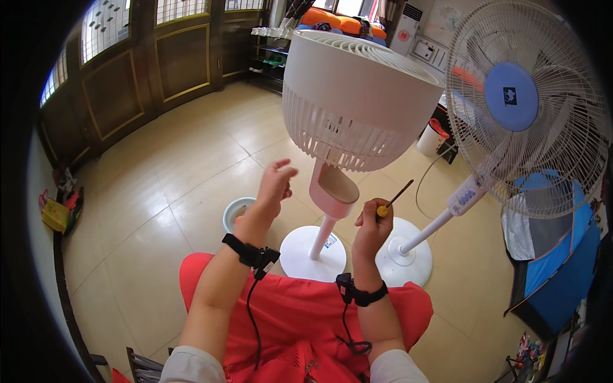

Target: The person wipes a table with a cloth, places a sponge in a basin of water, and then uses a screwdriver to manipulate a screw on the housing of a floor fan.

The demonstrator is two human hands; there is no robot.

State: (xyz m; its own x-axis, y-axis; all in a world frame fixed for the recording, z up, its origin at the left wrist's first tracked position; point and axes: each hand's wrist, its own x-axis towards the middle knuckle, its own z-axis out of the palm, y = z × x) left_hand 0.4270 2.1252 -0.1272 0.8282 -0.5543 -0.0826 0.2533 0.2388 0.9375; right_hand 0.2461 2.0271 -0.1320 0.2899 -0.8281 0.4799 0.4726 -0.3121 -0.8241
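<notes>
A white drum-shaped fan stands upright in front of me, its slatted body on a slim stem above a round white base. In my right hand, at the right of the stem, is a screwdriver with a yellow handle; its dark shaft points up and to the right. My left hand hovers left of the stem, apart from the fan. Its index finger reaches out while the other fingers bend loosely, and nothing shows in it. Both wrists carry black straps with small cabled devices.
A pedestal fan with a blue centre stands close at the right, on its own round base. Left of the stem is a pale blue basin. A blue tent lies far right. Dark panelled doors and a shoe rack stand behind.
</notes>
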